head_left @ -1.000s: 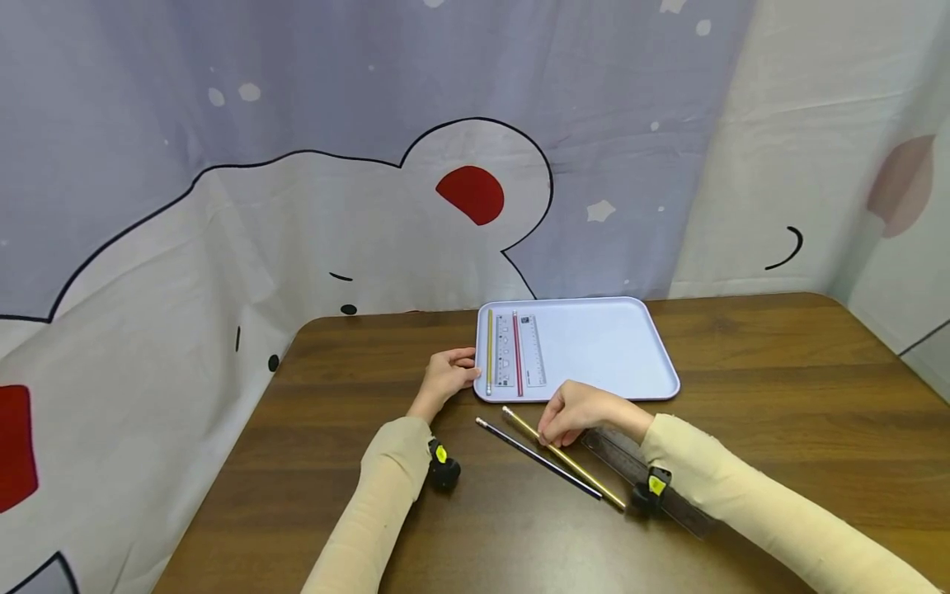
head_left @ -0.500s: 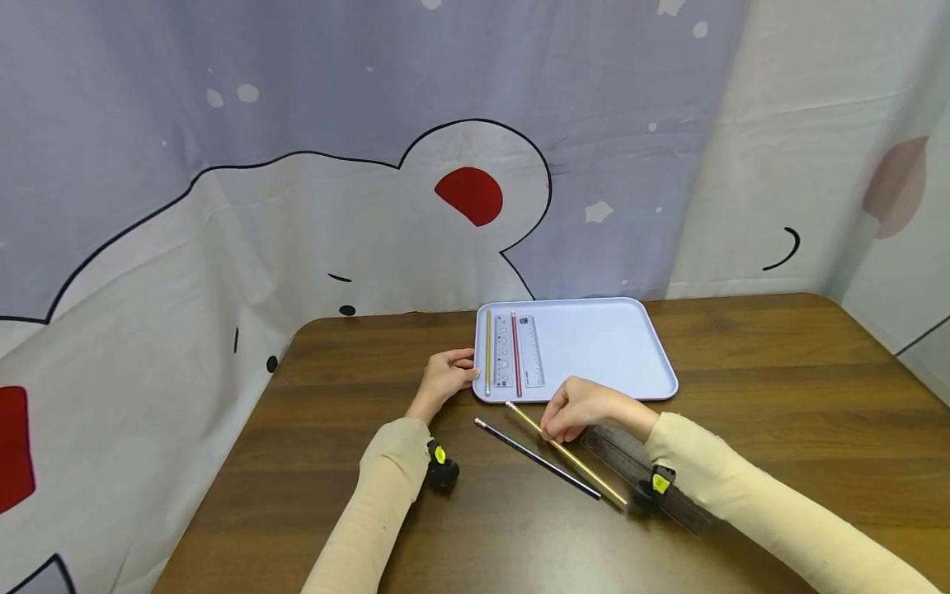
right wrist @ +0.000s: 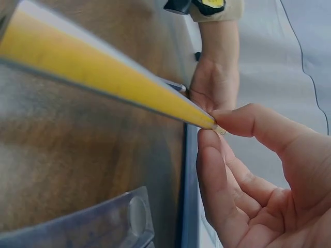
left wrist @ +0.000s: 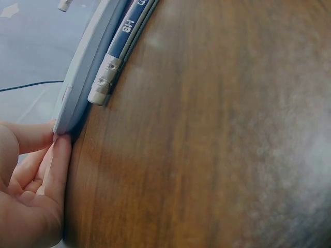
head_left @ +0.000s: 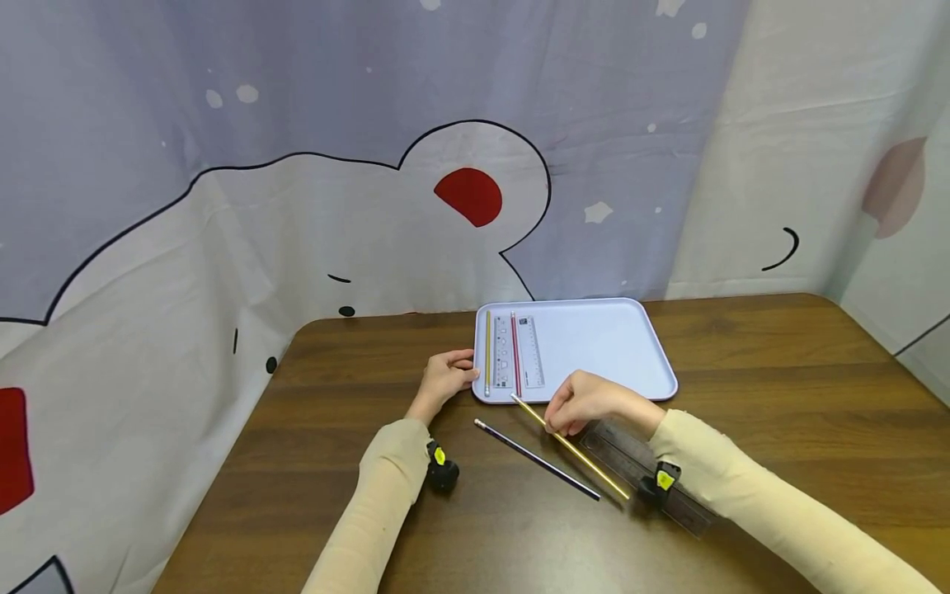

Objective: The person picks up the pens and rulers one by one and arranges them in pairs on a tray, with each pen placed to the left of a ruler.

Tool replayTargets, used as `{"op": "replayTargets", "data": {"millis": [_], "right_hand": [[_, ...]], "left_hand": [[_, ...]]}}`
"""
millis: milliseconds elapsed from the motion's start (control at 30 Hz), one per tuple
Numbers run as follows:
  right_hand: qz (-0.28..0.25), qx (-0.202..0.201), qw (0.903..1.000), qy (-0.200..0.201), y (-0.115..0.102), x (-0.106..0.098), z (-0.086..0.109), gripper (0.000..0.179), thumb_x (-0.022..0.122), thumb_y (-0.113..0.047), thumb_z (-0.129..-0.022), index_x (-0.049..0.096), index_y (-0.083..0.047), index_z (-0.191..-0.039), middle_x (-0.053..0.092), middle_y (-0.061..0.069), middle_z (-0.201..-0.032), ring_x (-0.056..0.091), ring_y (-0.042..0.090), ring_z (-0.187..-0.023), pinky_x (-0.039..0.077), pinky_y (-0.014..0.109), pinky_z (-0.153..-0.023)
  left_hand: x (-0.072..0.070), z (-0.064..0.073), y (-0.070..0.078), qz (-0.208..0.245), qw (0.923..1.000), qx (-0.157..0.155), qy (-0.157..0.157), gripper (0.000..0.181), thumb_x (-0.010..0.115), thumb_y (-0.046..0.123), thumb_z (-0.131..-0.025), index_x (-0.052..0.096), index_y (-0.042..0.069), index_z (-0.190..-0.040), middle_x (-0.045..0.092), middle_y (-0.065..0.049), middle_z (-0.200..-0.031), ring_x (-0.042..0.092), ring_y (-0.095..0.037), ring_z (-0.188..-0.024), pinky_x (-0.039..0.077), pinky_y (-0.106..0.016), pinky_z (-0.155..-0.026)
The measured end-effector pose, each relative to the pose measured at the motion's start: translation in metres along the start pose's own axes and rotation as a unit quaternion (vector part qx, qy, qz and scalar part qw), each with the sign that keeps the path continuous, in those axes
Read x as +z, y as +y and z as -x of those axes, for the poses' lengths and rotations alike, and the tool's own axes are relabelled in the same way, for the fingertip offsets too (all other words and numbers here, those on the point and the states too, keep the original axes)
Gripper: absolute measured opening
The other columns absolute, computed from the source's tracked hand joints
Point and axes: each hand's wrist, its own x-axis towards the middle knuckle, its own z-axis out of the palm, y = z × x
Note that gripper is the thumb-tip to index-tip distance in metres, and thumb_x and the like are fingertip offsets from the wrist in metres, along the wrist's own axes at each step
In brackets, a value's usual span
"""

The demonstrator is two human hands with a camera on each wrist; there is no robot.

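Observation:
My right hand [head_left: 586,403] pinches a yellow pencil [head_left: 596,468] between thumb and fingertips, over the table in front of the tray. In the right wrist view the pencil [right wrist: 108,72] runs toward the camera from the fingertips [right wrist: 209,144]. My left hand [head_left: 441,381] grips the left rim of the white tray [head_left: 601,346], thumb and fingers on either side of the edge in the left wrist view. A dark blue pencil [head_left: 538,459] lies slantwise on the table; its eraser end and HB mark show in the left wrist view.
In the tray's left part lie a yellow pencil [head_left: 487,351], a red pencil [head_left: 515,351] and clear rulers [head_left: 531,355] side by side. Another clear ruler [head_left: 690,516] lies on the wooden table [head_left: 779,371] beneath my right wrist. A printed curtain [head_left: 297,231] hangs behind.
My right hand has moved slightly up and right with the yellow pencil, whose eraser end has shifted toward the tray's front edge. My left hand stays on the rim.

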Motion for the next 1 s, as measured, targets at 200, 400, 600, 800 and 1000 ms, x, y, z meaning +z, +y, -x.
{"op": "replayTargets", "data": {"millis": [200,400,600,800,1000], "right_hand": [[-0.004,-0.003,1.0000,0.006,0.000,-0.007,0.000,0.019,0.069,-0.009,-0.076,0.073,0.005,-0.088,0.066,-0.004,-0.064,0.061,0.006,-0.060,0.058,0.023,-0.062],[-0.008,-0.004,0.9999,0.006,0.001,-0.013,-0.002,0.022,0.068,-0.009,-0.076,0.072,0.007,-0.091,0.068,-0.004,-0.065,0.061,0.005,-0.060,0.058,0.021,-0.061],[-0.014,0.002,0.9999,0.005,0.005,-0.017,-0.006,0.022,0.068,-0.008,-0.077,0.072,0.008,-0.092,0.067,-0.005,-0.064,0.061,0.005,-0.060,0.057,0.020,-0.060],[-0.023,0.008,0.9996,0.012,0.006,-0.020,-0.010,0.022,0.070,-0.008,-0.078,0.072,0.008,-0.092,0.067,-0.004,-0.063,0.062,0.006,-0.060,0.058,0.022,-0.062],[-0.029,0.011,0.9994,0.015,0.004,-0.023,-0.014,0.023,0.070,-0.008,-0.079,0.071,0.010,-0.093,0.068,-0.003,-0.065,0.061,0.006,-0.060,0.058,0.022,-0.062]], "left_hand": [[0.001,0.000,-0.001,-0.002,1.0000,0.005,-0.003,0.042,0.066,-0.005,-0.084,0.060,-0.003,-0.126,0.065,-0.023,-0.111,0.063,-0.014,-0.084,0.060,-0.033,-0.080],[0.000,0.000,-0.001,-0.002,1.0000,0.005,-0.003,0.043,0.066,-0.005,-0.084,0.060,-0.002,-0.126,0.065,-0.023,-0.111,0.062,-0.013,-0.083,0.060,-0.032,-0.080],[-0.001,0.000,-0.001,0.001,1.0000,0.001,-0.004,0.044,0.066,-0.006,-0.083,0.060,-0.003,-0.127,0.065,-0.023,-0.112,0.062,-0.013,-0.083,0.060,-0.032,-0.080],[-0.001,-0.001,-0.003,-0.001,1.0000,0.003,-0.003,0.044,0.066,-0.006,-0.084,0.060,-0.003,-0.127,0.065,-0.022,-0.111,0.062,-0.013,-0.083,0.060,-0.032,-0.080],[0.000,-0.001,-0.001,-0.003,1.0000,0.000,0.002,0.043,0.066,-0.005,-0.084,0.060,-0.002,-0.127,0.065,-0.021,-0.110,0.063,-0.014,-0.085,0.059,-0.032,-0.080]]}}
